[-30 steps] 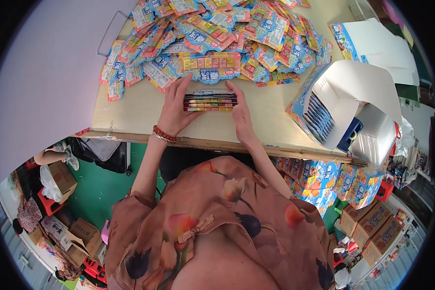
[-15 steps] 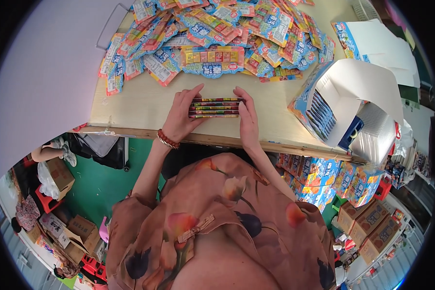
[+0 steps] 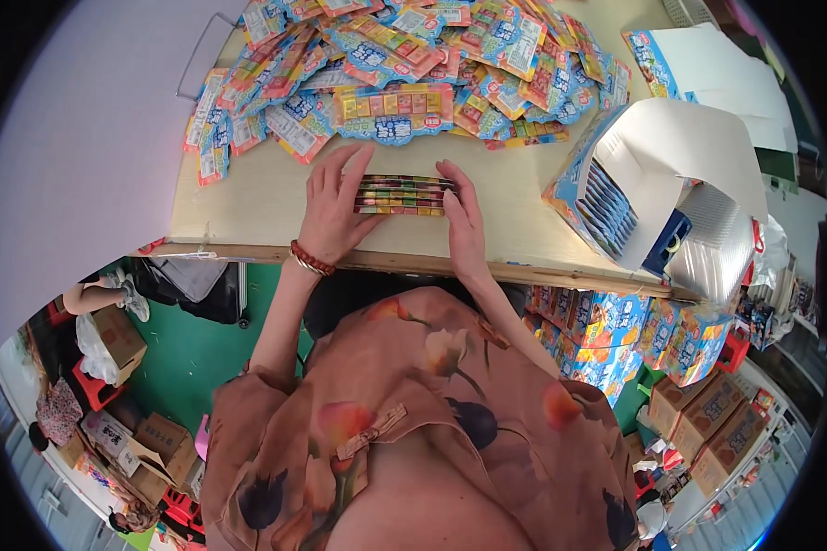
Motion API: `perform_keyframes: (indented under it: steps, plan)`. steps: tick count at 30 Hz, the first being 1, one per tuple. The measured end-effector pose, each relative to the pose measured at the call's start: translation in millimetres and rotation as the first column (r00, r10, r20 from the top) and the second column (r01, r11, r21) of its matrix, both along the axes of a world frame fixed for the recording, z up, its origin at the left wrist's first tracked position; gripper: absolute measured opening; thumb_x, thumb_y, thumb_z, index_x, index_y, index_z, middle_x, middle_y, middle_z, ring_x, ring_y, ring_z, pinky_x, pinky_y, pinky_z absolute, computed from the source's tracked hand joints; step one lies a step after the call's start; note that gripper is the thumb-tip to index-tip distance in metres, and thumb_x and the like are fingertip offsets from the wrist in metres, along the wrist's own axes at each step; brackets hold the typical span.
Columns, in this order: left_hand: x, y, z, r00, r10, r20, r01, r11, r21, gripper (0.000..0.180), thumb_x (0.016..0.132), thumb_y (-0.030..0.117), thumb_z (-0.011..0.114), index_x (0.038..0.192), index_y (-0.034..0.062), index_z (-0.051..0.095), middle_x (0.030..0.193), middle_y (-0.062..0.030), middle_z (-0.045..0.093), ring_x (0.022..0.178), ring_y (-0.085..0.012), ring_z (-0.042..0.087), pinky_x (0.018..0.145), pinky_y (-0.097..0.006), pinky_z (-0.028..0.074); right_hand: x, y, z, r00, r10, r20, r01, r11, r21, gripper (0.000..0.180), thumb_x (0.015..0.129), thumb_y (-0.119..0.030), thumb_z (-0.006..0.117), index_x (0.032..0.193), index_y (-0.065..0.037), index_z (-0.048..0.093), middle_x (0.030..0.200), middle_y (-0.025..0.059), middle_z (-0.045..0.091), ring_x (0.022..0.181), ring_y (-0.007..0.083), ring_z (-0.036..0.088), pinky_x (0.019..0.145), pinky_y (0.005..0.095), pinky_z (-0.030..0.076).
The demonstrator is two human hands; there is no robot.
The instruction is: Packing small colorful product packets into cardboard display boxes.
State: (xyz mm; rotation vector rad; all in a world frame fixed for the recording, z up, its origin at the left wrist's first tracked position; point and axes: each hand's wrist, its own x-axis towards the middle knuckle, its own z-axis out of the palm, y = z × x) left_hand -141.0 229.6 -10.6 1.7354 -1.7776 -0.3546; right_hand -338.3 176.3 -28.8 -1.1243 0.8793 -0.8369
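Note:
Between my hands, close to the near edge of the table, is a small stack of flat candy packets (image 3: 401, 196), with their long multicoloured edges toward me. My left hand (image 3: 333, 204) grips the stack's left end, thumb along the near side and fingers behind. The right end is held by my right hand (image 3: 466, 228), its fingers bent around the corner. Just beyond my fingers lies a single blue and orange candy packet (image 3: 393, 114), face up, at the front of a large loose pile of similar packets (image 3: 487, 55).
At the right stands an open display box (image 3: 713, 156), white inside, with a row of packets (image 3: 608, 211) in it. Behind it lies a flat white carton (image 3: 730, 87). Filled boxes (image 3: 606, 335) stand below the table's right side. A bent wire (image 3: 196, 60) is at the left.
The stack has tilted, so more of the packets' coloured faces shows, and it has shifted slightly away from me. Both hands still hold its ends. The whole view has shifted a little.

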Motion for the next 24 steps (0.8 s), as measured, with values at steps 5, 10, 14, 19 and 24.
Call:
perform_keyframes:
  steps: [5,10,14,19,24]
  plan:
    - [-5,5,-4,0.986,-0.015,0.165,0.012,1.000,0.016,0.091,0.065,0.023,0.081,0.144,0.0147,0.036,0.139,-0.0103,0.041,0.127,-0.0336,0.038,0.106,-0.048,0.031,-3,-1,-5,0.999,0.033,0.009,-0.033,0.999,-0.015,0.051,0.100,-0.019,0.041,0.146,-0.002,0.027,0.148,0.0123,0.033,0.135,0.0198,0.032,0.111,0.0307,0.022]
    - [-5,2,-1,0.988,-0.019,0.150,0.011,0.998,0.055,0.092,0.066,0.024,0.080,0.145,0.0135,0.034,0.139,-0.0100,0.040,0.129,-0.0334,0.036,0.107,-0.048,0.029,-6,-3,-9,0.995,0.069,0.076,-0.067,0.998,-0.019,0.060,0.099,-0.019,0.041,0.151,-0.004,0.013,0.156,0.0143,0.018,0.143,0.0228,0.018,0.115,0.0328,0.015]
    - [-6,2,6,0.993,-0.019,0.119,0.013,0.998,0.055,0.095,0.063,0.020,0.081,0.144,0.0121,0.034,0.133,-0.0102,0.044,0.124,-0.0317,0.041,0.107,-0.047,0.030,-7,-2,-11,0.992,0.085,0.099,-0.081,0.996,-0.042,0.064,0.094,-0.012,0.041,0.151,-0.004,0.012,0.156,0.0147,0.016,0.144,0.0250,0.015,0.116,0.0335,0.012]
    - [1,1,8,0.990,-0.072,0.124,0.054,0.988,0.147,0.087,0.058,0.013,0.081,0.136,0.0132,0.041,0.116,-0.0078,0.051,0.108,-0.0289,0.048,0.100,-0.045,0.035,-6,1,-8,0.996,0.080,0.049,-0.077,0.995,-0.060,0.066,0.083,-0.008,0.041,0.147,-0.002,0.026,0.151,0.0137,0.026,0.140,0.0245,0.024,0.114,0.0328,0.018]
    - [14,-8,9,0.980,-0.192,0.049,0.189,0.981,0.051,0.057,0.057,0.009,0.080,0.108,0.0109,0.055,0.098,-0.0048,0.053,0.088,-0.0269,0.050,0.080,-0.037,0.046,-13,-23,10,0.987,0.065,-0.147,-0.073,0.996,-0.051,0.035,0.093,-0.018,0.046,0.118,0.001,0.060,0.115,0.0089,0.061,0.114,0.0161,0.051,0.100,0.0306,0.037]
